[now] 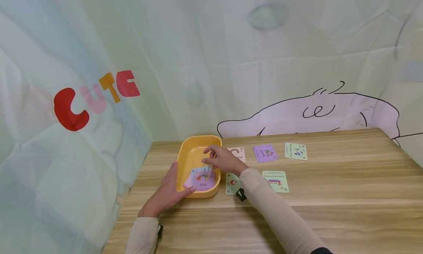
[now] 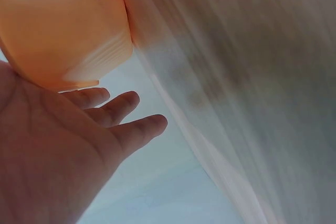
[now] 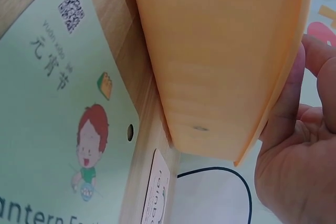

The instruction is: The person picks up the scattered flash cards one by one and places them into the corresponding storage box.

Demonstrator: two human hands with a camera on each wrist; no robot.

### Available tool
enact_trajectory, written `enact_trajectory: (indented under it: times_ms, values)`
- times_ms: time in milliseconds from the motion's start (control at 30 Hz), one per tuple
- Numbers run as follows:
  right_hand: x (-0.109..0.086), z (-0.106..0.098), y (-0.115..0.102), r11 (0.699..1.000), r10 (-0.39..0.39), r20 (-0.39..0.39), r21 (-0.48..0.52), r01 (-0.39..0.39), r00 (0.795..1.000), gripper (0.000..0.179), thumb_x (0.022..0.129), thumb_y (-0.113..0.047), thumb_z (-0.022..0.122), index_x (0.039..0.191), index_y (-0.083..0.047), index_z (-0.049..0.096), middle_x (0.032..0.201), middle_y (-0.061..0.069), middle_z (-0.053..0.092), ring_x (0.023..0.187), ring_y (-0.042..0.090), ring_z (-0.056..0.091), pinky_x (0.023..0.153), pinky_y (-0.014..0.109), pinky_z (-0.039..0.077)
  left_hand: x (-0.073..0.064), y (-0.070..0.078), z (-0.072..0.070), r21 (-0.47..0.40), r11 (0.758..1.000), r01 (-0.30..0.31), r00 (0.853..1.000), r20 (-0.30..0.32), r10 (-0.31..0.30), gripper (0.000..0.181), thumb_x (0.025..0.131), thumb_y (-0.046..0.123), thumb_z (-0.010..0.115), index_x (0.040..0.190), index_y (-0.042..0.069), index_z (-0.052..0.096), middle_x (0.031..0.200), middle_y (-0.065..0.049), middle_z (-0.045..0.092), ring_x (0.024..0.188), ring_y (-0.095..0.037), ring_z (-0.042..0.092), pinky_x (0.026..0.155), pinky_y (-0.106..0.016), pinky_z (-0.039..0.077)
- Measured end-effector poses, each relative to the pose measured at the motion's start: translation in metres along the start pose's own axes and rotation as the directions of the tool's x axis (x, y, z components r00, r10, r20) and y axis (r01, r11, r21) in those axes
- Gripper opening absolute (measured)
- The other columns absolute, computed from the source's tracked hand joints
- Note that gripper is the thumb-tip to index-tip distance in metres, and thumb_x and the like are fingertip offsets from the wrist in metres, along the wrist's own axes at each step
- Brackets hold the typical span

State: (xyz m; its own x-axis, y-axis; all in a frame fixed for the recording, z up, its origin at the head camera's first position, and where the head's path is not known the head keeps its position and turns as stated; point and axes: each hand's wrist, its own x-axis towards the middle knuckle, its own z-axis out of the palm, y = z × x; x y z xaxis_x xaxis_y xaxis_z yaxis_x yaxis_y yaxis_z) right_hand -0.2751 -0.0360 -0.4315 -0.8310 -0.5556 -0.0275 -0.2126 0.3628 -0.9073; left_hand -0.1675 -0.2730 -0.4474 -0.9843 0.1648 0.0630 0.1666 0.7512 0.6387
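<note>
Reaching over the yellow tray (image 1: 191, 156) seemed to be the step in hand, with the cards as the things to handle. The tray sat on the desk (image 1: 337, 184). The left hand (image 1: 166, 189) was at its eight o'clock side, thumb over the edge. Its other fingers looked nearly straight and a bit apart outside the wall, so that grip was loose, not clamped. The right hand (image 1: 226, 159) was over the edge at three o'clock, with softly bent fingers. Its thumb and pointing finger were apart, and no card showed in that grip.

Inside the tray, near six o'clock, a purple zoo card (image 1: 205, 181) lay on top of a blue card (image 1: 198, 169) and a pink card (image 1: 188, 181). Out on the desk, a rainbow card (image 1: 239, 155) was just beside the tray, near three o'clock. Past it lay a park card (image 1: 265, 153) and a Teachers' Day card (image 1: 296, 151). Toward four o'clock was a green card with a child on it (image 1: 231, 182), then a Dragon Boat card (image 1: 277, 182).

For a next pick from the tray, the right hand likely needed to dip toward six o'clock and pinch just the zoo card, while the left hand steadied the tray.
</note>
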Motion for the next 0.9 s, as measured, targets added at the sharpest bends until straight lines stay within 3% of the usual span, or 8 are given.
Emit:
enact_trajectory:
  times_ms: [167,400,633,900]
  values:
    - [0.0001,0.0001,0.0001,1.0,0.007,-0.005,-0.003,-0.007,1.0,0.039,0.097,-0.029,0.071,0.129,-0.01,0.061,0.101,0.007,0.055,0.077,0.019,0.063,0.074,0.033,0.056,-0.0007,-0.0002,-0.0002,0.016,0.999,0.029,0.999,0.023,-0.029,0.108,0.087,0.051,0.075,0.161,0.008,0.009,0.163,-0.015,0.022,0.141,-0.036,0.034,0.115,-0.061,0.029]
    - [-0.0005,0.0003,-0.0011,1.0,0.009,-0.008,-0.005,-0.009,1.0,0.033,0.097,-0.028,0.07,0.126,-0.013,0.063,0.101,0.007,0.056,0.077,0.019,0.063,0.073,0.031,0.056,-0.0012,0.0002,-0.0001,0.021,0.999,0.048,0.998,0.031,-0.048,0.11,0.087,0.053,0.074,0.162,0.009,0.006,0.166,-0.016,0.016,0.147,-0.037,0.027,0.117,-0.062,0.025]
    - [-0.0006,0.0003,-0.0003,1.0,0.003,-0.004,0.005,-0.003,1.0,0.03,0.098,-0.028,0.07,0.125,-0.015,0.063,0.101,0.007,0.055,0.079,0.02,0.063,0.075,0.031,0.057,-0.0002,0.0,0.0008,0.01,0.999,0.033,0.999,0.015,-0.033,0.105,0.086,0.049,0.077,0.16,0.011,0.013,0.157,-0.013,0.031,0.134,-0.033,0.039,0.113,-0.059,0.033]
    - [-0.0001,-0.0001,0.0001,1.0,0.007,-0.002,0.0,-0.007,1.0,0.035,0.098,-0.029,0.07,0.128,-0.012,0.063,0.102,0.008,0.055,0.081,0.02,0.063,0.075,0.031,0.057,-0.0002,-0.0006,0.0006,0.013,0.998,0.054,0.998,0.025,-0.055,0.109,0.086,0.051,0.076,0.162,0.012,0.008,0.163,-0.012,0.023,0.14,-0.033,0.034,0.116,-0.061,0.029]
